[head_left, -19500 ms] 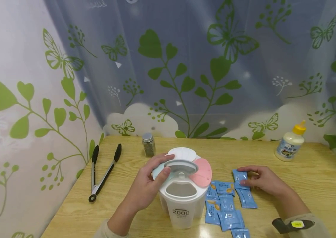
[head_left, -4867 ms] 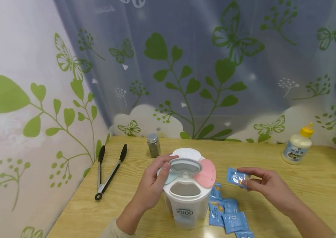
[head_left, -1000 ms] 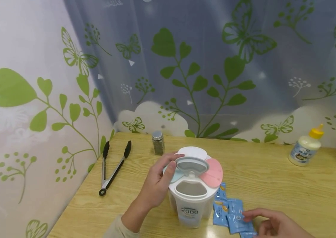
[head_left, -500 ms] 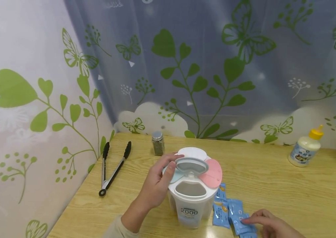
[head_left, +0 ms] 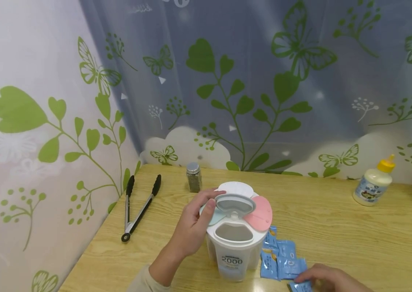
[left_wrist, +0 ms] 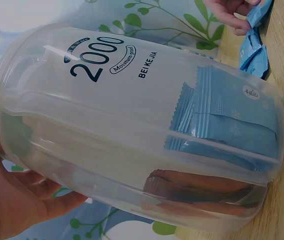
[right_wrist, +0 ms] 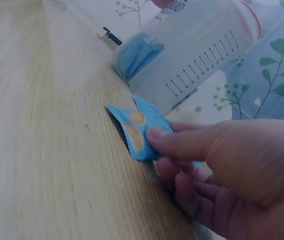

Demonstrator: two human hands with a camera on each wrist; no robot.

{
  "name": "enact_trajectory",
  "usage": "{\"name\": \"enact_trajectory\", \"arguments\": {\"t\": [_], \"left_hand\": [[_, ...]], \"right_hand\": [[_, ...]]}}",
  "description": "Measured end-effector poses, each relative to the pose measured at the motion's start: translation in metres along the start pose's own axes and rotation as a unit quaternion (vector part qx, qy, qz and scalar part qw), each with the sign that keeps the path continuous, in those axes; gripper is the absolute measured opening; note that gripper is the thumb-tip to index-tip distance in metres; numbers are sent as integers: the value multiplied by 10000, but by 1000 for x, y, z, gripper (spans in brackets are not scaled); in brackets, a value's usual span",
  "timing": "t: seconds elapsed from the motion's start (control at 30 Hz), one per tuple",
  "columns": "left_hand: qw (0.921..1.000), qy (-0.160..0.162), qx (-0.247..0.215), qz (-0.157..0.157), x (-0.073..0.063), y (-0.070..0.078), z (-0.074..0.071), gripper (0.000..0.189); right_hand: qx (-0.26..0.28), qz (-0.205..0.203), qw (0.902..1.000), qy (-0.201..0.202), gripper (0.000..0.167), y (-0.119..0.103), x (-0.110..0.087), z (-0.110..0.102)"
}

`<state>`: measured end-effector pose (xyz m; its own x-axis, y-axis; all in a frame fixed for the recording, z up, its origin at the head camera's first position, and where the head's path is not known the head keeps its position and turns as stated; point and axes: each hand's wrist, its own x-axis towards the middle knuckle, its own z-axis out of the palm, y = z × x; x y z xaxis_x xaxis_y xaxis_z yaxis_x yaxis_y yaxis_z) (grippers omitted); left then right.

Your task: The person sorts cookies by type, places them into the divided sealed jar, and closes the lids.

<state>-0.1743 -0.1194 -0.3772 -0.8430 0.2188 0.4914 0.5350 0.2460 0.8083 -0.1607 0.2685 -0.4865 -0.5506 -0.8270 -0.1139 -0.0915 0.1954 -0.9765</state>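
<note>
Behind your wood-grain table (head_left: pixel 337 227) hangs a curtain (head_left: pixel 233 97) with green leaves and butterflies. Take the container (head_left: pixel 232 253) as the clock's centre, twelve toward the curtain. At four o'clock is the blue packet (right_wrist: pixel 136 131), in your right hand (head_left: pixel 326 277): thumb and finger pinch it near one end, so its far part stays free and tilts; whether it touches the table cannot be told. Between it and the container lie the other blue packets (head_left: pixel 290 267), within short reach.

Your left hand (head_left: pixel 192 229) holds the container's rim at nine o'clock, thumb beside the grey flap (head_left: pixel 235 204), fingers bent round the edge, probably for steadiness. This flap stands up, so the front opening (head_left: pixel 234 232) is uncovered; below, packets rest inside (left_wrist: pixel 237 115).

Farther out, the tongs (head_left: pixel 141 211) lie toward nine, the jar (head_left: pixel 194 179) stands near eleven, the yellow-capped bottle (head_left: pixel 371 189) toward two, perhaps all kept aside for working space.
</note>
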Motion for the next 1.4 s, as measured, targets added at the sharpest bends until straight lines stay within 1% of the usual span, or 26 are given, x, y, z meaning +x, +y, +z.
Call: {"name": "enact_trajectory", "arguments": {"t": [0.03, 0.1, 0.2, 0.3, 0.37, 0.53, 0.67, 0.77, 0.93, 1.03, 1.1, 1.23, 1.33, 1.37, 1.4], "left_hand": [[10000, -1, 3, 7, 0, 0, 0, 30], [10000, -3, 20, 22, 0, 0, 0, 30], [10000, 5, 34, 25, 0, 0, 0, 30], [10000, 14, 48, 49, 0, 0, 0, 30], [10000, 17, 42, 56, 0, 0, 0, 30], [10000, 2, 44, -11, 0, 0, 0, 30], [10000, -5, 46, -5, 1, 0, 0, 30], [10000, 0, 24, 40, 1, -1, 0, 30], [10000, -23, 21, -4, 0, -1, 0, 30], [10000, -13, 33, -20, 0, -2, 0, 31], [10000, 11, 47, 20, 1, -2, 0, 30], [10000, 30, 36, 37, 1, -1, 0, 30], [10000, 7, 30, -18, 1, -2, 0, 29], [10000, -1, 30, -30, 1, -2, 0, 29], [10000, -10, 34, -39, 0, -2, 0, 29]], "right_hand": [[220, -80, 9997, -81, 38, 0, 1, 1], [619, -101, 9978, -220, 38, 1, 2, 2], [1096, 98, 9934, -329, 38, 2, 3, 2], [1016, 166, 9945, -194, 37, 3, 2, 2], [894, 57, 9959, -98, 39, 3, 2, 2], [897, -226, 9957, 96, 39, 4, 5, 4], [1004, -121, 9943, 330, 35, 2, 6, 6], [1337, 81, 9902, 397, 36, 0, 6, 6], [1806, 235, 9823, 449, 38, -10, 7, 4], [1892, -44, 9812, 376, 40, -19, 9, 3], [1666, -244, 9849, 405, 41, -26, 10, 2], [1254, -911, 9870, 432, 43, -38, 14, 2], [1142, -1429, 9822, 433, 47, -45, 16, 3], [1103, -1509, 9812, 489, 48, -48, 17, 3], [1070, -1508, 9811, 571, 49, -51, 17, 4]]}}
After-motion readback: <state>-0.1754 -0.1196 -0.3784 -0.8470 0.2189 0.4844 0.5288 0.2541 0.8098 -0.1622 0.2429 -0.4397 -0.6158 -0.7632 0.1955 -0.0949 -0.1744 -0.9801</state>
